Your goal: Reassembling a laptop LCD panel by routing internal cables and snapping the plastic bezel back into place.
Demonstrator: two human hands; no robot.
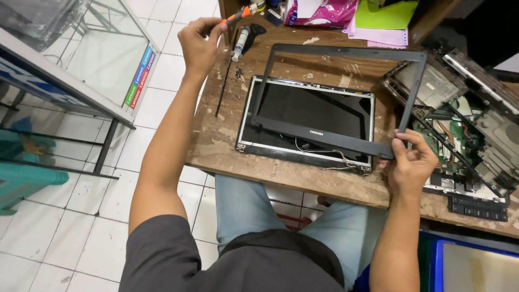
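My right hand [412,160] grips the near right corner of a black laptop screen bezel [330,138], holding the frame lifted and tilted above the laptop display panel [319,111]. The panel lies flat on the worn wooden table [292,176], with thin wires trailing at its near edge. My left hand [199,42] is raised at the table's far left corner, closed on an orange-handled screwdriver [238,14].
An opened laptop base [465,124] with exposed circuit boards lies at the right. A small tube [239,44], pink and green papers [378,21] and a pink packet [319,12] sit at the back. A glass display case [92,59] stands left, a blue bin [470,265] lower right.
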